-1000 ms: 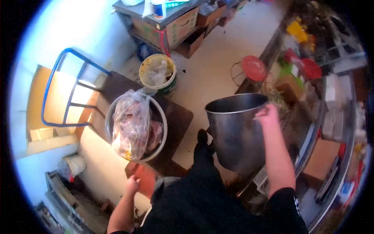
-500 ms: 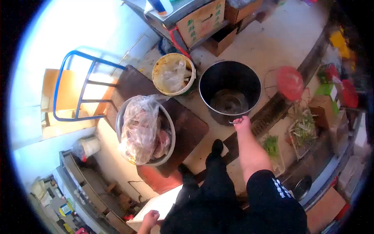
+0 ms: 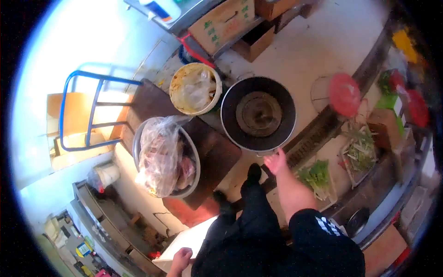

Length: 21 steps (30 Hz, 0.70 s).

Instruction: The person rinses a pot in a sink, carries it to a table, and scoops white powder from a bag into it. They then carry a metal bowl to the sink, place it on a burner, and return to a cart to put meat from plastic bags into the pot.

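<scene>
A deep dark pot [image 3: 233,108] stands upright on the floor, with a little murky content at its bottom. My right hand [image 3: 275,161] is at the pot's near rim by its handle, fingers partly apart, not visibly wrapped round it. Low in the view, my left hand [image 3: 182,256] is loosely closed beside my leg, with nothing visible in it. Left of the pot, a yellowish bucket [image 3: 176,101] holds clear plastic. A large basin [image 3: 197,173] with plastic-wrapped, meat-like pieces sits on a dark flatbed cart [image 3: 219,150].
The cart has a blue handle [image 3: 64,111]. Cardboard boxes [image 3: 254,44] stand beyond the pot. A floor drain [image 3: 304,141] runs diagonally beside it. On the right are leafy greens [image 3: 316,175], a tray of vegetables [image 3: 360,154] and a red round object [image 3: 344,94].
The pot has gone from tilted to more upright and shifted left in view. My right hand has loosened from the handle and moved slightly down and left. My left hand has barely moved.
</scene>
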Tool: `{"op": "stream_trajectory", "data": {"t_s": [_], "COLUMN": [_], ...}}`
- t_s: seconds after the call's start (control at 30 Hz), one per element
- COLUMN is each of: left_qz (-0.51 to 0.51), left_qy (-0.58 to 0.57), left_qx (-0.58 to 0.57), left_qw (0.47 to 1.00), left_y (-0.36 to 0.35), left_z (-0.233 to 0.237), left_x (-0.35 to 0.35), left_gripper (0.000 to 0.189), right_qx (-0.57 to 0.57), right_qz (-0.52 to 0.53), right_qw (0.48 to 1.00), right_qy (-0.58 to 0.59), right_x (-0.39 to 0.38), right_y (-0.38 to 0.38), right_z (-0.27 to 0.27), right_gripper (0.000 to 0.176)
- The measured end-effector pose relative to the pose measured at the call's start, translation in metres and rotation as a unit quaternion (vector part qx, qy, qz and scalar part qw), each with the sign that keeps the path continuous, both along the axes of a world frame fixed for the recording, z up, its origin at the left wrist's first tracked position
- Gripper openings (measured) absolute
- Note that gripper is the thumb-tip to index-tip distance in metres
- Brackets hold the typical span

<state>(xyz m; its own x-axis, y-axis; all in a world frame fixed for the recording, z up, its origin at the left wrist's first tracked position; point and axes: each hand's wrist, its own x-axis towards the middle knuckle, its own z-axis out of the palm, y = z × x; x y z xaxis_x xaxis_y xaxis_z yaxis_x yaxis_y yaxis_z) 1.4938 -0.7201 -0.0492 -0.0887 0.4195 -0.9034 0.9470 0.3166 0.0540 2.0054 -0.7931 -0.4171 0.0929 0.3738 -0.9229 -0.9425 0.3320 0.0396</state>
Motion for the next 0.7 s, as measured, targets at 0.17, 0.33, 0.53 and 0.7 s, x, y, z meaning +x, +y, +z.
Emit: {"op": "stream_trajectory", "data": {"t_s": [0.17,0.33,0.53,0.7], "left_qz": [-0.064,-0.108,-0.234,-0.375], "left_qy": [-0.038,-0.049,-0.135,-0.089], "left_qx": [0.04,0.07,0.121,0.106], "left_qw": [0.996,0.99,0.955,0.917], "left_y": [0.025,0.061,0.114,0.184], "left_z": [-0.002,-0.025,-0.077,-0.068], "left_x": [0.034,0.065,0.111,0.224], "left_gripper": [0.024,0.021,0.028,0.028], "right_qx": [0.046,-0.088,-0.117,-0.119], "right_qz": [0.297,0.395,0.265,0.155], "right_qw": [0.953,0.907,0.941,0.961], "right_qy": [-0.051,-0.114,-0.175,-0.194], "right_x": [0.012,0.053,0.127,0.193], "right_y": [-0.033,-0.069,-0.115,-0.161], "right_z": [0.076,0.154,0.245,0.283], "right_gripper": [0.063,0.042,0.03,0.028]}}
